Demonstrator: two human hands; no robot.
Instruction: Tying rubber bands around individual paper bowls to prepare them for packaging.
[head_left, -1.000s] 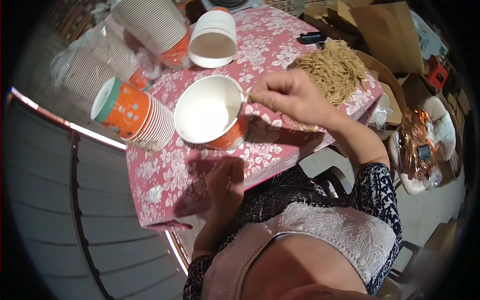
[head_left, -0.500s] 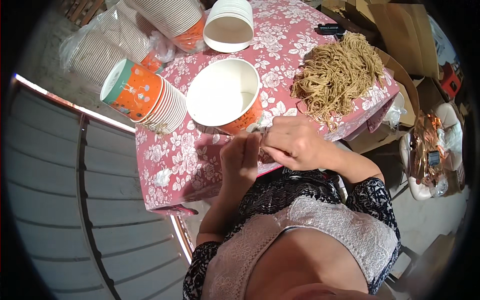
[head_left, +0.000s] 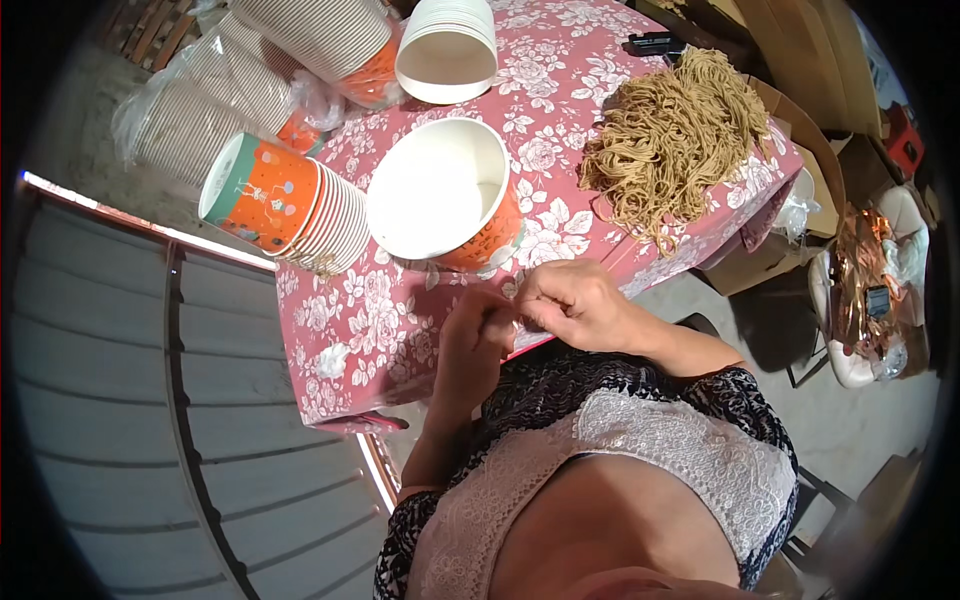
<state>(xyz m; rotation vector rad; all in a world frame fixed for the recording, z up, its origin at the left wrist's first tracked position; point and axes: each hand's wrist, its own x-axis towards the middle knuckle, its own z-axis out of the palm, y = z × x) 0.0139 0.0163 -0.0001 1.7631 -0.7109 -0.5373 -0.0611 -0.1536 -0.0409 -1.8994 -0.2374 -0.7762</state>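
Two bare hands above the near edge of the table (head_left: 560,90), side by side with knuckles uppermost. Left hand (head_left: 472,345) with fingers curled in together and thumb drawn up beside them, just short of the paper tub (head_left: 440,190). Right hand (head_left: 578,305) slightly farther to the right, with fingers likewise bent inward and thumb close against them, tips aimed at the left hand. Cannot tell whether touching or only just apart, nor of anything thin pinched in between.

Just beyond both hands, the paper tub: mouth up, white inside, orange outside, brightly sunlit within. To the left of it, near the table's edge, a nested stack of orange tubs (head_left: 285,205), base end with a green band toward the upper left, rims toward the paper tub. Behind, another stack of white-lipped tubs (head_left: 447,60), open mouth facing the hands; farther left, more stacks in clear plastic bags (head_left: 210,105).

To the right, well apart from the paper tub, a loose tangled pile of tan strands (head_left: 680,145), with a small black object (head_left: 655,43) just behind. Near the left corner, a white crumpled scrap (head_left: 331,361). Beyond the table on the right, cardboard boxes (head_left: 800,60) and a pale seat (head_left: 850,365) bearing coppery wrapping (head_left: 860,265).
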